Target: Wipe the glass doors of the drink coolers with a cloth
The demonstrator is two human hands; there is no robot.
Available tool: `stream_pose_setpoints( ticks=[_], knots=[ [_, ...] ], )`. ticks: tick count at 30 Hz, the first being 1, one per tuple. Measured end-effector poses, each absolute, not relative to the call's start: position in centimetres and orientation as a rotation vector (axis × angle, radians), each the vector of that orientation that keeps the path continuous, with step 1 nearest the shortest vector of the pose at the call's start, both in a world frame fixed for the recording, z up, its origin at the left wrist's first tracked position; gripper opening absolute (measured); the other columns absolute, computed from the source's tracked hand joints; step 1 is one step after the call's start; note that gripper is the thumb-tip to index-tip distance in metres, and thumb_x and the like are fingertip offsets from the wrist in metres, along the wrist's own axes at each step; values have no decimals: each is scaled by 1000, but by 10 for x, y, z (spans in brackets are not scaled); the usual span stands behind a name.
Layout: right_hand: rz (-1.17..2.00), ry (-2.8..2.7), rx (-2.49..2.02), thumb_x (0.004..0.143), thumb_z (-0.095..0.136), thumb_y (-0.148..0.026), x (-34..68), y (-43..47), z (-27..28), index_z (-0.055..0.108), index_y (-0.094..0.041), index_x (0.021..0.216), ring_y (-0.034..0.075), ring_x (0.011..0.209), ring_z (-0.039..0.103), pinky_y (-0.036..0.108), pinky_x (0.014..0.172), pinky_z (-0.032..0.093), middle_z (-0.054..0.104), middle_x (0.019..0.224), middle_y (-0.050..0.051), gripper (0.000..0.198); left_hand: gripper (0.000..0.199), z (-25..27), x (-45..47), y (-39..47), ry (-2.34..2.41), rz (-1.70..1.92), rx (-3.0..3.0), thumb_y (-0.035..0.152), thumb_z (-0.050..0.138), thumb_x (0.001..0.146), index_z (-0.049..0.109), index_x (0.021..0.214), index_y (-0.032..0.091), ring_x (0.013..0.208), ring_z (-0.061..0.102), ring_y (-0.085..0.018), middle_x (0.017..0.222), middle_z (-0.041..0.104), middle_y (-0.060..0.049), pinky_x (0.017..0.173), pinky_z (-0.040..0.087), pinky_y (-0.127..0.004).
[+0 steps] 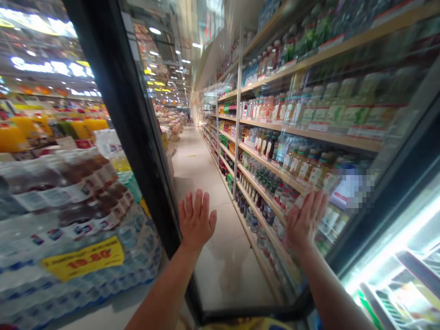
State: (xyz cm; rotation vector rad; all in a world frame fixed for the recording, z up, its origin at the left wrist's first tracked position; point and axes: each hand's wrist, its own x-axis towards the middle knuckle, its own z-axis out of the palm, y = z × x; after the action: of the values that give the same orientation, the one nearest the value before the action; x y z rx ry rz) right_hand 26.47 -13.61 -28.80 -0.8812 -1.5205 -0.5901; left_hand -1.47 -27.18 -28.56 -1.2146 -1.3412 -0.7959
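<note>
A glass door (233, 279) in a dark frame (130, 119) stands in front of me. My left hand (195, 220) is raised near the frame's left side, palm toward the pane, with its fingers stretched out and holding nothing. Toward the pane's right side is my right hand (305, 220), somewhat blurred, its fingers extended close together with nothing visible in them. Both hands appear to lie against the glass, though exact contact is hard to make out. Faint reflections show in the lower pane.
Through the glass run tall shelves (288, 178) of bottled drinks beside a pale aisle floor (192, 160). Shrink-wrapped bottle packs (65, 197) are stacked at left with a yellow price sign (85, 257). A lit refrigerated cabinet (402, 279) is at lower right.
</note>
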Motion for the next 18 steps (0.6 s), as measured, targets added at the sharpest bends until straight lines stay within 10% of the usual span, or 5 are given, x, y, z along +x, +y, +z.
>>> stream_pose_setpoints(
  ticks=[18],
  knots=[
    [-566,-1501,-864,101,39,-31,277,-131,-302,17,-10,160,40,153,19,73,113,30,25,162,26,67,64,-260,-1,-274,-1281,-911,-1094,35,56,95,37,155,21,141,38,-31,144,50,-18,117,30,-49]
  ],
)
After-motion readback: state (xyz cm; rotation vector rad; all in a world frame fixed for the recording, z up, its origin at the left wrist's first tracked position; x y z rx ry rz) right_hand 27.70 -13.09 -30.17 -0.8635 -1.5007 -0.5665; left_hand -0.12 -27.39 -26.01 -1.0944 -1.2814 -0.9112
